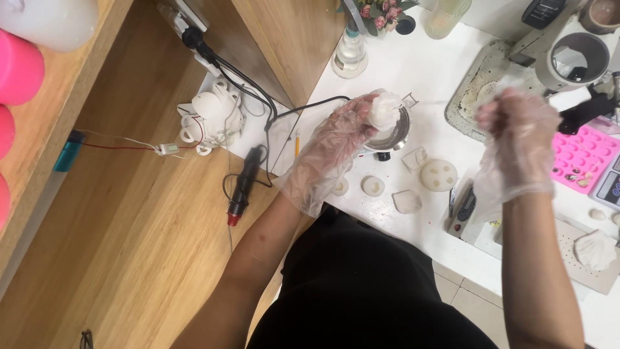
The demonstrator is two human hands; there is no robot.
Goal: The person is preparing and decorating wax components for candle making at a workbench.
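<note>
Gloved left hand [332,145] raised over the white table [413,71], fingers curled around a white wax lump [385,110] above a small steel pot [394,132], gloved right hand [516,139] lifted, loosely closed, its contents blurred and unclear

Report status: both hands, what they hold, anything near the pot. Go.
Left hand, gloved, grips white lump over small metal pot. Right hand, gloved, raised and closed; contents unclear. White moulds lie beside pot; black cable runs close.
</note>
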